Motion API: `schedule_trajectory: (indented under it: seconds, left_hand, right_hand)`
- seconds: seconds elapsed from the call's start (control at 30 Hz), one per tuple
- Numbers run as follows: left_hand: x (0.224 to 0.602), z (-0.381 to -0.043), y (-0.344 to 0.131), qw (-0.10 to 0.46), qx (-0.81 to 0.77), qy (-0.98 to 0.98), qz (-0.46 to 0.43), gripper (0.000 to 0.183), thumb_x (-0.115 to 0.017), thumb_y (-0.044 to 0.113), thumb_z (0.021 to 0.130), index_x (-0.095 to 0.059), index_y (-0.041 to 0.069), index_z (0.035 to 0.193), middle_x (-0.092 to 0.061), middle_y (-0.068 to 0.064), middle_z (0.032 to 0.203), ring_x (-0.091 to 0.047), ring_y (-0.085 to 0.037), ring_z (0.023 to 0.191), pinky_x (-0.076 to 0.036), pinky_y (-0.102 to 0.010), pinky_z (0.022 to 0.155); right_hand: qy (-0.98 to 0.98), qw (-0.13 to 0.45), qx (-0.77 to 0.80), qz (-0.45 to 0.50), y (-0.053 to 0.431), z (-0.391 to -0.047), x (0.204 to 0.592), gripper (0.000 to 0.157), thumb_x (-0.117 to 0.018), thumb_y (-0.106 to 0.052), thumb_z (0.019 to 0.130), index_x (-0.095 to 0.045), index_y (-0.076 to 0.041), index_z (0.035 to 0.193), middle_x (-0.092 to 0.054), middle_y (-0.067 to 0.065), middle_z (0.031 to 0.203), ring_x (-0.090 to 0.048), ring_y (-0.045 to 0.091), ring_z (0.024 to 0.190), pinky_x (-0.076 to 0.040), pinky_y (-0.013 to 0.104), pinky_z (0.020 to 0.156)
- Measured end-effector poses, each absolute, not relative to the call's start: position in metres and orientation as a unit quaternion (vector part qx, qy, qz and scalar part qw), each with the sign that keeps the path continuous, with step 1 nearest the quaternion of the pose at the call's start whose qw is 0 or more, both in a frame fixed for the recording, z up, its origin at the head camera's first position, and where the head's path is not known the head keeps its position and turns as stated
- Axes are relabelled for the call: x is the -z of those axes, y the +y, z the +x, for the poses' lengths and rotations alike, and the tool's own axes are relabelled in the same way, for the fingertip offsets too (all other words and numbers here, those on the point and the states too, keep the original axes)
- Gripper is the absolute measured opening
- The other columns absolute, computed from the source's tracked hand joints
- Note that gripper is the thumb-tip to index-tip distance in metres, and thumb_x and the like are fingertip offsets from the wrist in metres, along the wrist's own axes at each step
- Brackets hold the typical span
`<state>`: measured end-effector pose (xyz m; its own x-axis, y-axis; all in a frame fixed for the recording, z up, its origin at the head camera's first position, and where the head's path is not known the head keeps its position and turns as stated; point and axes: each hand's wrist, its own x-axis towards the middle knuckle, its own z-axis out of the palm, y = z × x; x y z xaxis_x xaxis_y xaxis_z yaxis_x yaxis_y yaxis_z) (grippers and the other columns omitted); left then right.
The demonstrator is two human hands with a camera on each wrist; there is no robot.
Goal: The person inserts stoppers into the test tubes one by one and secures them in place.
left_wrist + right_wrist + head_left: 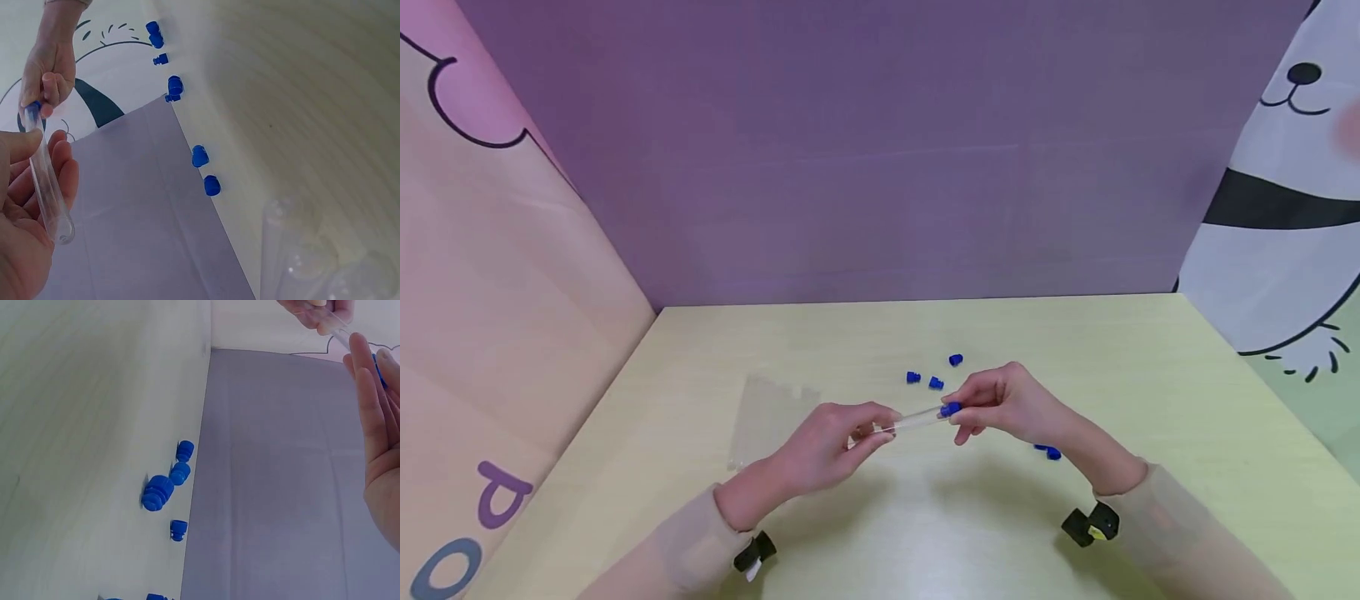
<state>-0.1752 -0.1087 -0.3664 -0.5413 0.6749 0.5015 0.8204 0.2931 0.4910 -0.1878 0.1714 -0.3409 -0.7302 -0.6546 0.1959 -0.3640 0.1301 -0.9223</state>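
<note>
My left hand (831, 442) grips a clear test tube (919, 419) between thumb and fingers, above the table. The tube's rounded end shows beyond the palm in the left wrist view, and its other end points toward my right hand (1011, 404). That hand pinches a blue stopper (951, 409) at the tube's mouth. Fingers partly cover the stopper, so I cannot tell how deep it sits. Beyond the hands lie loose blue stoppers (913, 377), and others (1053, 453) rest beneath the right forearm.
Several more clear test tubes (767, 421) lie side by side on the pale table (700, 350), left of my left hand. A purple panel (880, 167) rises at the table's back edge, with printed panels (1285, 275) at the sides.
</note>
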Motion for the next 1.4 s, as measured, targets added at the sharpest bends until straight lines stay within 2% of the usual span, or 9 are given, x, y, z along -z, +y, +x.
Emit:
schedule_trajectory:
  seconds: [0.2,0.37,0.53,0.7,1.03,1.23,1.4]
  left_hand:
    - [0.364,-0.176,-0.114,0.071,0.368,-0.808,-0.455,0.018,-0.068,0.004,0.09,-0.068,0.007,0.107,-0.07,0.003,0.083,-0.061,-0.001,0.066,-0.05,-0.023,0.056]
    - [0.363,-0.176,-0.115,0.058,0.37,-0.813,-0.446,0.016,-0.068,0.005,0.09,-0.068,0.007,0.106,-0.07,0.001,0.083,-0.057,0.001,0.064,-0.051,-0.022,0.062]
    - [0.364,-0.175,-0.118,0.036,0.364,-0.827,-0.428,0.015,-0.067,0.007,0.091,-0.068,0.008,0.107,-0.071,0.0,0.087,-0.058,0.0,0.067,-0.053,-0.027,0.064]
    - [0.366,-0.175,-0.122,0.029,0.356,-0.839,-0.411,0.016,-0.068,0.009,0.091,-0.069,0.01,0.107,-0.071,0.003,0.091,-0.059,-0.002,0.069,-0.054,-0.033,0.063]
    - [0.367,-0.174,-0.139,0.029,0.343,-0.856,-0.386,0.016,-0.068,0.008,0.09,-0.069,0.009,0.107,-0.071,0.004,0.097,-0.06,-0.002,0.073,-0.053,-0.028,0.068]
    - [0.366,-0.171,-0.153,0.024,0.336,-0.868,-0.364,0.015,-0.069,0.009,0.09,-0.069,0.009,0.105,-0.07,0.006,0.095,-0.061,-0.003,0.073,-0.052,-0.028,0.063]
    - [0.366,-0.17,-0.164,0.023,0.333,-0.876,-0.348,0.014,-0.068,0.008,0.09,-0.069,0.009,0.104,-0.07,0.004,0.096,-0.063,-0.005,0.075,-0.052,-0.026,0.064]
  right_hand:
    - [0.747,0.123,0.56,-0.338,0.169,-0.186,0.342,0.023,-0.07,-0.001,0.087,-0.067,0.011,0.106,-0.072,0.013,0.087,-0.071,0.025,0.076,-0.056,0.036,0.075]
    - [0.758,0.115,0.548,-0.334,0.167,-0.187,0.344,0.022,-0.072,-0.001,0.086,-0.069,0.008,0.105,-0.073,0.012,0.087,-0.071,0.025,0.078,-0.056,0.037,0.076]
    - [0.778,0.095,0.522,-0.336,0.168,-0.187,0.348,0.024,-0.076,-0.005,0.083,-0.071,0.003,0.105,-0.073,0.007,0.087,-0.071,0.02,0.078,-0.056,0.033,0.074]
    - [0.787,0.079,0.505,-0.346,0.172,-0.189,0.349,0.025,-0.076,-0.007,0.084,-0.07,0.002,0.107,-0.073,0.008,0.094,-0.07,0.017,0.081,-0.056,0.033,0.075]
    - [0.807,0.072,0.478,-0.339,0.19,-0.189,0.351,0.021,-0.073,-0.009,0.087,-0.071,-0.004,0.107,-0.072,0.002,0.098,-0.07,0.015,0.086,-0.055,0.032,0.078]
    - [0.816,0.064,0.46,-0.343,0.196,-0.19,0.355,0.021,-0.073,-0.01,0.088,-0.071,-0.002,0.107,-0.072,0.005,0.099,-0.069,0.012,0.086,-0.055,0.03,0.078]
    - [0.832,0.057,0.436,-0.339,0.2,-0.191,0.358,0.022,-0.074,-0.015,0.088,-0.071,-0.005,0.107,-0.072,0.003,0.097,-0.068,0.01,0.084,-0.055,0.029,0.076]
